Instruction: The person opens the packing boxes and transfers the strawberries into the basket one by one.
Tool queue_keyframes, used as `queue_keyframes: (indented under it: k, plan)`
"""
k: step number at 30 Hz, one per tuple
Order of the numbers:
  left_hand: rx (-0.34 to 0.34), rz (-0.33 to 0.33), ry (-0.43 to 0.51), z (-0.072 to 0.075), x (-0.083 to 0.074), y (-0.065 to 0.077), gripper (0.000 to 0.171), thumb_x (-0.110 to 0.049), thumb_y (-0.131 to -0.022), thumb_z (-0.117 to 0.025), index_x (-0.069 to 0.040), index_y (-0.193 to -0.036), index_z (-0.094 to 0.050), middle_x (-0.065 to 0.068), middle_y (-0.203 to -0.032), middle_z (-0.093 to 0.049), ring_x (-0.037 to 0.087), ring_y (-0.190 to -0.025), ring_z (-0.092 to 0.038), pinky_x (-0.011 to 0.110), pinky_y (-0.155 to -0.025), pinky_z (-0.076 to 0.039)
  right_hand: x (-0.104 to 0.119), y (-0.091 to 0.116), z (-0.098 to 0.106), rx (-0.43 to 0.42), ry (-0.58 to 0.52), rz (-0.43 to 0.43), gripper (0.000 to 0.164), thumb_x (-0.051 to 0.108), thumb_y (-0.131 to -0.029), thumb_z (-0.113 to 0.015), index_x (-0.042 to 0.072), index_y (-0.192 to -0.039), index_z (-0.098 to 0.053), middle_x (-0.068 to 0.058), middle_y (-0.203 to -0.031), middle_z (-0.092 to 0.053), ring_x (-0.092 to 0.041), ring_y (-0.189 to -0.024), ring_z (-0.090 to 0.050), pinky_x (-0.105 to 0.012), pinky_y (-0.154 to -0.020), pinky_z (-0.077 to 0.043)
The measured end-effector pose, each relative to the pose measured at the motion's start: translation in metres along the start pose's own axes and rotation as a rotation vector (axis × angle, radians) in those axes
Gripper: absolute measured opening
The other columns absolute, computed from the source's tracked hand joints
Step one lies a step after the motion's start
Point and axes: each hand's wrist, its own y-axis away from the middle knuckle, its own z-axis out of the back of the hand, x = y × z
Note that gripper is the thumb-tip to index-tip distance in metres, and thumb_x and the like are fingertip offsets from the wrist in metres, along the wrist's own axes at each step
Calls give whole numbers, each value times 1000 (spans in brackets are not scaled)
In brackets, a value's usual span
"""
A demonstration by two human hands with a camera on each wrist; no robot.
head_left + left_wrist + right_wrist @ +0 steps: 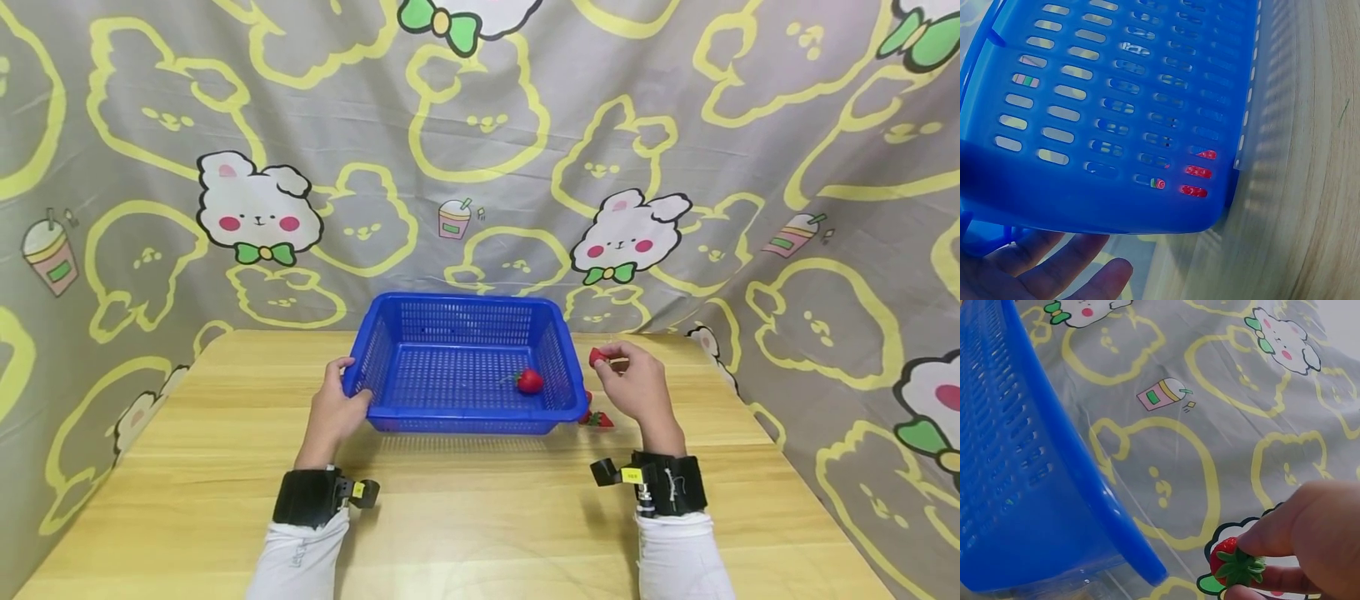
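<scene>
A blue plastic basket [465, 414] with slotted walls stands at the middle of the table. My left hand [339, 412] grips its left rim, thumb over the edge; in the left wrist view, fingers [1107, 278] show below the basket wall. One red strawberry [529, 382] with a green cap lies inside, toward the basket's right. Beyond the right rim, my right hand [636, 385] pinches another strawberry [1225, 561] between thumb and fingers, its green leaves facing the wrist camera. More strawberries [602, 420] lie beside the basket's front right corner, partly hidden by it.
The light wood table [480, 517] ends against a grey curtain [360, 200] with yellow outlines and white rabbits, which closes off the back and both sides. Black camera bands [307, 497] are strapped around both wrists over white sleeves.
</scene>
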Motion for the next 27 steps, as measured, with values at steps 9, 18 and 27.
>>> queue_keyframes:
  k: [9, 18, 27]
  plan:
    - [3, 11, 6, 1, 0, 0, 62, -12, -93, -47, -8, -147, -17, 34, -140, -37, 49, -122, -42, 65, -100, -36, 5, 0, -11, -35, -43, 32, 19, 12, -88, -63, 0, -103, -65, -22, -103, -67, -36, -89, -66, -52, -72, -57]
    - [4, 11, 8, 2, -1, 0, 61, -12, -93, -47, -9, -147, -18, 35, -140, -37, 50, -122, -42, 65, -99, -37, 9, 0, -14, -40, -61, 52, 18, 11, -88, -64, -1, -101, -65, -22, -101, -67, -35, -89, -66, -52, -76, -57]
    - [-1, 2, 17, 0, 1, 0, 61, -11, -92, -47, -8, -146, -19, 35, -139, -39, 49, -121, -43, 64, -99, -38, 11, 1, -15, -43, -67, 51, 18, 11, -87, -65, 0, -101, -65, -21, -100, -67, -35, -88, -67, -51, -75, -57]
